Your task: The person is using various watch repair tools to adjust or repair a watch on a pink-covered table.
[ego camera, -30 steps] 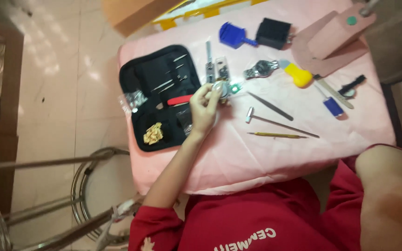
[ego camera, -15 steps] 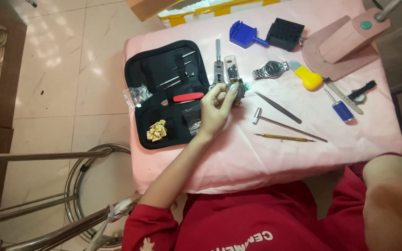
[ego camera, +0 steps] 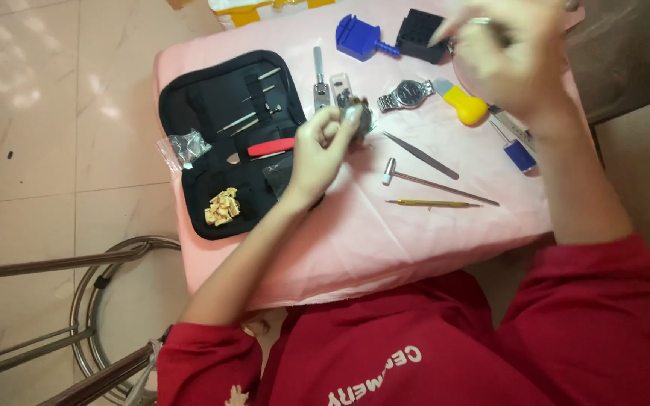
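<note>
My left hand point(ego camera: 321, 150) rests on the pink cloth point(ego camera: 355, 248) beside an open black tool case point(ego camera: 212, 105). Its fingers are closed on a small round metal watch part point(ego camera: 358, 117). My right hand point(ego camera: 509, 60) hovers, blurred, over the table's far right, above a yellow-handled tool point(ego camera: 464, 107). A thin metallic thing shows at its fingertips, but the grip is unclear. A steel wristwatch point(ego camera: 408, 94) lies between the two hands.
On the cloth lie tweezers point(ego camera: 420, 155), a small hammer point(ego camera: 438, 182), a thin yellow pin tool point(ego camera: 430, 203), a blue-handled screwdriver point(ego camera: 518, 153), a blue tool point(ego camera: 359, 37) and a black block point(ego camera: 417, 31). A metal stool frame point(ego camera: 99, 316) stands at lower left.
My right hand has risen from my lap at lower right to above the table's far right. The left hand keeps hold of the round metal part in about the same place.
</note>
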